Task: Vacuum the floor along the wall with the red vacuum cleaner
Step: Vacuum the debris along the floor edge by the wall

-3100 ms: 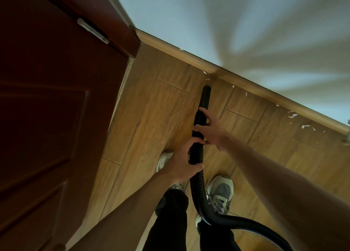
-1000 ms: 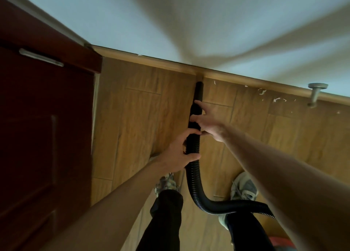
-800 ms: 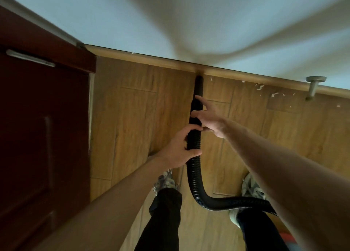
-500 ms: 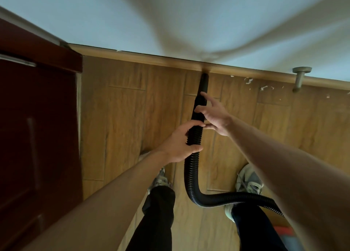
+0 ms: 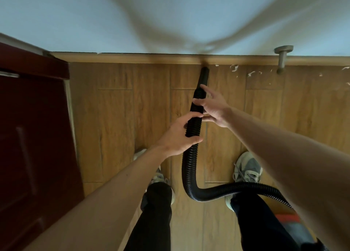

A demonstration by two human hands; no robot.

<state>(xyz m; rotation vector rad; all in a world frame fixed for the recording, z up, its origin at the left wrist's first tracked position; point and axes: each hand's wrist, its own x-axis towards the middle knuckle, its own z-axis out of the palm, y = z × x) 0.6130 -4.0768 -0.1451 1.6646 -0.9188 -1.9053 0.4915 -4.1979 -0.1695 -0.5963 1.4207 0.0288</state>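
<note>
A black ribbed vacuum hose (image 5: 189, 167) runs from the lower right up to a smooth black nozzle (image 5: 204, 76), whose tip touches the floor at the wooden skirting board (image 5: 132, 58). My left hand (image 5: 177, 137) is wrapped around the hose below the nozzle. My right hand (image 5: 214, 106) rests on the hose higher up, fingers spread along its right side. A corner of the red vacuum cleaner (image 5: 286, 217) shows at the lower right, mostly hidden by my right arm. White scraps (image 5: 233, 67) lie on the floor by the skirting, right of the nozzle.
A dark red door (image 5: 32, 137) stands open at the left. A metal door stop (image 5: 282, 61) sticks out of the skirting at the upper right. My two shoes (image 5: 247, 167) stand on the wooden floor either side of the hose. The white wall (image 5: 170, 17) fills the top.
The nozzle has slid right along the skirting board, away from the door and closer to the white scraps and door stop. Both hands stayed on the hose.
</note>
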